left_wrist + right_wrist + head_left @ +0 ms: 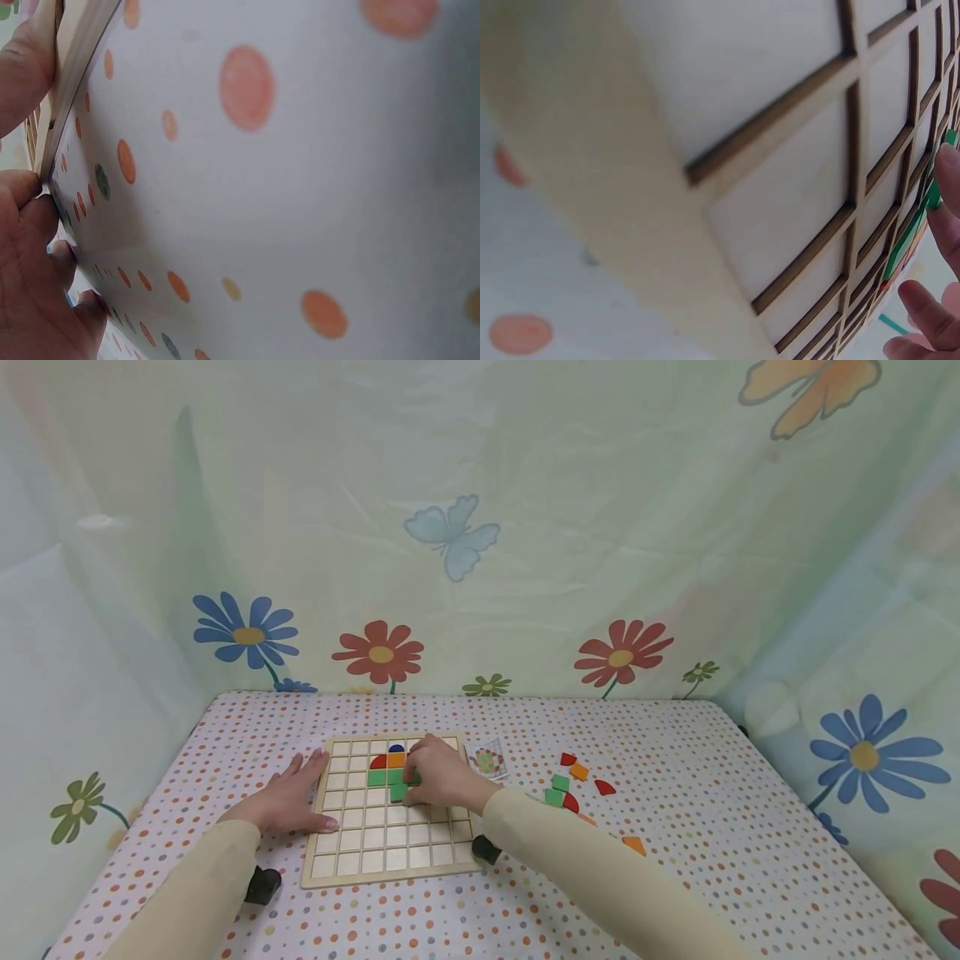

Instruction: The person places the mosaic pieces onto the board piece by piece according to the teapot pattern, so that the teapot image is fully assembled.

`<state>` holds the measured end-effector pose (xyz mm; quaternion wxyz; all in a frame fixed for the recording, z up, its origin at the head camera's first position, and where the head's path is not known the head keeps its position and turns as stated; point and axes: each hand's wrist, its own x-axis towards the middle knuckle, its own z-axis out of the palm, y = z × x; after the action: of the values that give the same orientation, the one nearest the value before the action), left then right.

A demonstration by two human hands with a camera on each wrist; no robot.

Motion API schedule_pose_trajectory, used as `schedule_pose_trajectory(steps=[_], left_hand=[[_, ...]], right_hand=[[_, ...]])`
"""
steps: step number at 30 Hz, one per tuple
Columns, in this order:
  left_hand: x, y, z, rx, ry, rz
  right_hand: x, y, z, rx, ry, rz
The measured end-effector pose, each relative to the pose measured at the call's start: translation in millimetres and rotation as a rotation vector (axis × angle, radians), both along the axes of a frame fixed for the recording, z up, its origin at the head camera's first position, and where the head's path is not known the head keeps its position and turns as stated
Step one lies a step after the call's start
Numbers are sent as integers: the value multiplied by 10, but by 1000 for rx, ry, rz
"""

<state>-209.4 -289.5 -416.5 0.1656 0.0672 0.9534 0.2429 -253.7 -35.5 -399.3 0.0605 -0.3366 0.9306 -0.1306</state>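
Observation:
A wooden grid board (372,839) lies on the dotted table. Along its left edge rests my left hand (288,797), thumb on the frame and fingers spread. My right hand (442,772) reaches over the upper right part of the board. Its thumb and a fingertip pinch a green tile (934,193), tilted over the cells. Beside those fingers, a red quarter-round tile (378,762), an orange square tile (396,761), a blue rounded tile (396,748) and several green square tiles (377,778) sit in cells. The right hand hides some cells.
A small printed card (487,760) with a coloured pattern lies at the board's right edge. Farther right are loose green tiles (560,783), red quarter-round tiles (604,787) and orange tiles (578,772). A patterned curtain (510,618) stands behind the table.

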Motion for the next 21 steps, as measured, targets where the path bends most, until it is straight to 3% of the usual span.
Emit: schedule_pose_trajectory(steps=[8,21], left_hand=[[-13,-9,-16,-2,0,4],[1,-18,2,19,1,-19]], right_hand=[[18,-69,6,61,39,-11],[19,-28,23,-1,-40,12]])
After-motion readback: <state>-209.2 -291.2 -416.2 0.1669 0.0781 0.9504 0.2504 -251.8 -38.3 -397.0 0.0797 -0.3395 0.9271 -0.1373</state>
